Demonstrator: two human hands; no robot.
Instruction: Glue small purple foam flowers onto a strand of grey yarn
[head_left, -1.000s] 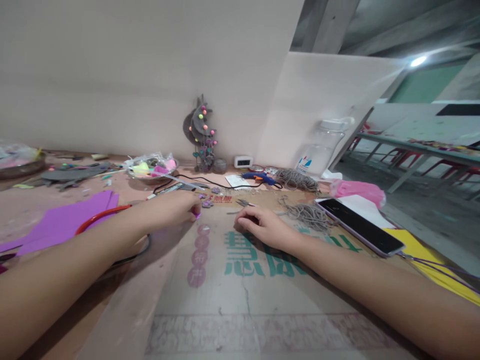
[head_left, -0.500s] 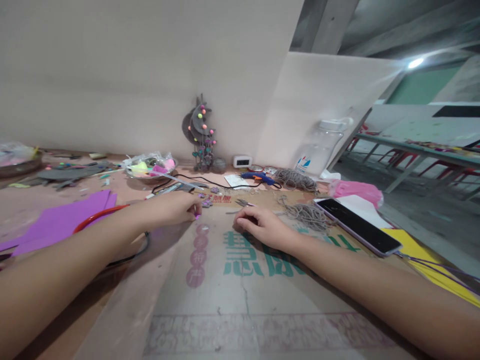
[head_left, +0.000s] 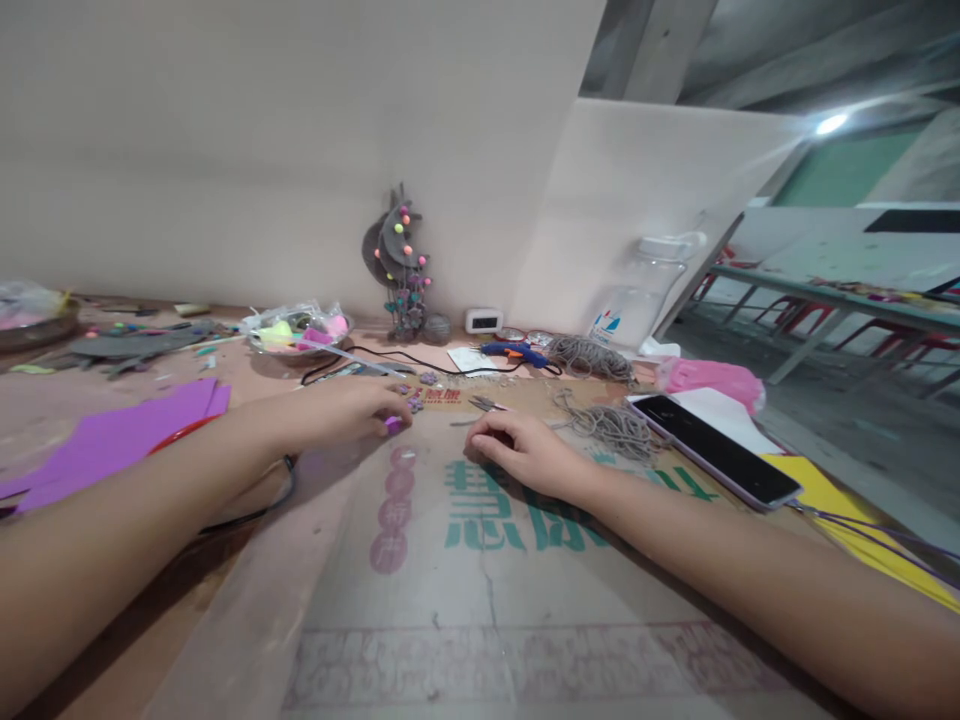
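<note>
My left hand (head_left: 360, 408) is bent over the cardboard, with a small purple piece (head_left: 393, 426) between its thumb and fingertips. Just beyond those fingers lie several small purple-grey pieces (head_left: 416, 398). My right hand (head_left: 517, 450) rests on the printed cardboard (head_left: 420, 610), its fingers curled in and the thumb against them; whatever may be inside is hidden. Behind its knuckles shows a pointed metal tool (head_left: 486, 403), partly covered, perhaps scissors. A loose tangle of grey cord (head_left: 615, 428) lies to the right of this hand.
Purple sheets (head_left: 127, 440) and a red handle (head_left: 180, 435) lie by my left forearm. Along the wall stand a bowl (head_left: 262, 345), a grey moon decoration (head_left: 397, 255), a small clock (head_left: 484, 321), a blue glue gun (head_left: 517, 353) and a bottle (head_left: 637, 290). A phone (head_left: 712, 450) lies right.
My left hand has shifted slightly right, its fingers a little more spread, and more of the purple piece shows beneath them. My right hand stays in place.
</note>
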